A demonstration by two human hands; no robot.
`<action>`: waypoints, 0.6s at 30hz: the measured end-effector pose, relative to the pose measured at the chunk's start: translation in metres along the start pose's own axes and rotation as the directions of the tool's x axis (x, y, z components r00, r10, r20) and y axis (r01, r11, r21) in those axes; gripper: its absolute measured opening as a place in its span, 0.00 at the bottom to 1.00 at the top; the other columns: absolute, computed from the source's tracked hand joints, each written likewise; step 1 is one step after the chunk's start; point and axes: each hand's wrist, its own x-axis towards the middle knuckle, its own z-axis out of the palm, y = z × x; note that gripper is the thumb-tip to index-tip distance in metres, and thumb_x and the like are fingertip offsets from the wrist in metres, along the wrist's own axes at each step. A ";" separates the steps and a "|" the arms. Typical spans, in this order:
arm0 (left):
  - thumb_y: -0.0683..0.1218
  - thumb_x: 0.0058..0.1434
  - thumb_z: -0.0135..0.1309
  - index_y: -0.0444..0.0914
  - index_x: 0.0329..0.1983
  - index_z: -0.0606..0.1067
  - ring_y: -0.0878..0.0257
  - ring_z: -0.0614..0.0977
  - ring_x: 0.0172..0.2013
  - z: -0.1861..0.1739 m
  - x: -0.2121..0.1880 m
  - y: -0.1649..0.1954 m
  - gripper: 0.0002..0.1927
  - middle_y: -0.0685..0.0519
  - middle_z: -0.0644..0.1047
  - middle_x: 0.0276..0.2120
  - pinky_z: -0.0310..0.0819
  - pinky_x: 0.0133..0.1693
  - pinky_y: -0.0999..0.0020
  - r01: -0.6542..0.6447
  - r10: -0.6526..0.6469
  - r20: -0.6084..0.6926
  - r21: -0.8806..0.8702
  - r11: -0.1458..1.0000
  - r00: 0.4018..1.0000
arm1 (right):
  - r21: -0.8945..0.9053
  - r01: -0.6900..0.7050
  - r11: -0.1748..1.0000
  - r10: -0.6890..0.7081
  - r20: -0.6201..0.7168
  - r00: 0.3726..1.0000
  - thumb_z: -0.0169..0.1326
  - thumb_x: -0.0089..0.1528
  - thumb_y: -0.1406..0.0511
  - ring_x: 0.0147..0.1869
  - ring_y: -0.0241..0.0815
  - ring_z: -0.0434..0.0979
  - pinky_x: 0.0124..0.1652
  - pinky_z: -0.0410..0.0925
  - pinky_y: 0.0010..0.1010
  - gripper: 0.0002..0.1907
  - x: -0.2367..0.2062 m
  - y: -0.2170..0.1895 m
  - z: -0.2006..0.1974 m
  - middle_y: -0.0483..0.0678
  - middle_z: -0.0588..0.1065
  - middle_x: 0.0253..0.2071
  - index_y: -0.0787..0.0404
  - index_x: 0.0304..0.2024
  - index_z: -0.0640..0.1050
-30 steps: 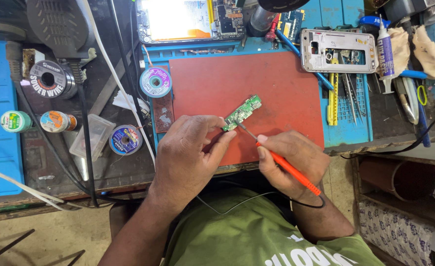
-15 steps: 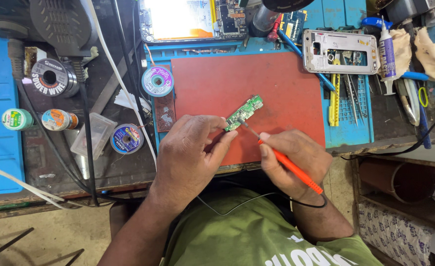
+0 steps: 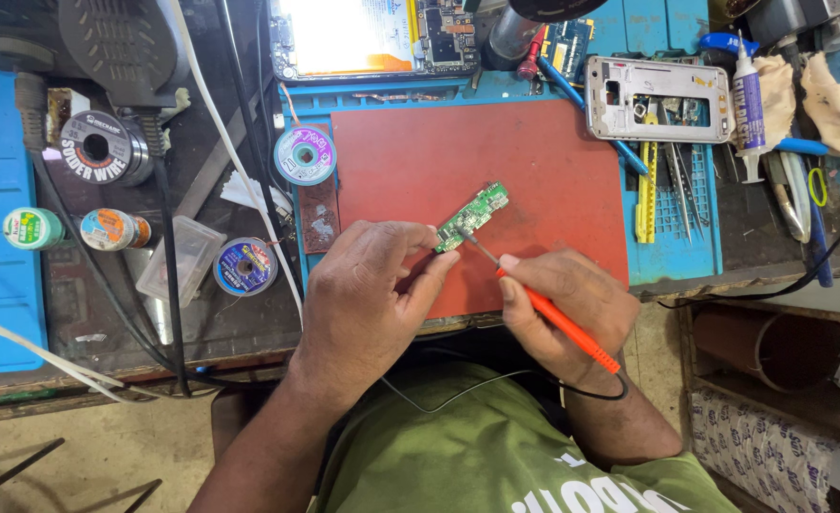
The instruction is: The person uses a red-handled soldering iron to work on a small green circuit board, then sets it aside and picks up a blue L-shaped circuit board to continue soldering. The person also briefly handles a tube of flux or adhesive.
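The left hand [image 3: 368, 304] pinched the near end of a small green circuit board [image 3: 473, 217], which lay on the red mat [image 3: 477, 152] at the hand's one o'clock. The right hand [image 3: 563, 304] gripped an orange probe [image 3: 558, 318] pen-fashion, fingers closed round it, its tip touching the board's near end. Judging by this, the board work looked midway: the open phone [image 3: 372, 38] at twelve o'clock remained unassembled.

Beyond my fingertips, the red mat [image 3: 534, 152] lies bare past the small green circuit board [image 3: 473, 218], so I have room to reach straight ahead. To the left of my left hand [image 3: 368, 304], a solder wick spool [image 3: 304, 156], a blue-labelled spool [image 3: 245, 267] and a white cable [image 3: 239, 161] crowd the way. Right of my right hand [image 3: 563, 304], yellow tweezers [image 3: 647, 195] and a phone frame [image 3: 659, 99] hem the mat's edge.
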 end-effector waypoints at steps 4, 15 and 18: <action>0.44 0.58 0.69 0.38 0.41 0.76 0.60 0.83 0.34 0.000 -0.001 0.000 0.14 0.53 0.81 0.32 0.78 0.34 0.65 0.002 -0.002 0.000 -0.009 1.000 1.000 | 0.000 0.001 1.000 -0.001 0.008 1.000 0.63 0.62 0.74 0.35 0.42 0.80 0.36 0.72 0.29 0.10 0.001 0.000 0.000 0.50 0.79 0.34 0.66 0.46 0.80; 0.45 0.58 0.70 0.38 0.41 0.76 0.60 0.83 0.34 0.000 0.000 0.000 0.14 0.53 0.80 0.32 0.78 0.33 0.65 0.005 -0.005 0.001 -0.012 1.000 1.000 | 0.009 -0.018 1.000 0.018 -0.004 1.000 0.64 0.62 0.73 0.34 0.41 0.79 0.36 0.71 0.30 0.11 0.000 0.002 0.001 0.50 0.79 0.34 0.65 0.46 0.80; 0.44 0.58 0.70 0.38 0.40 0.76 0.59 0.82 0.33 0.000 0.000 0.000 0.14 0.53 0.80 0.32 0.77 0.33 0.64 -0.010 0.010 -0.001 0.008 1.000 1.000 | 0.002 -0.005 1.000 0.005 0.001 1.000 0.64 0.61 0.74 0.33 0.41 0.78 0.35 0.71 0.30 0.11 0.001 0.002 0.001 0.50 0.79 0.34 0.65 0.45 0.80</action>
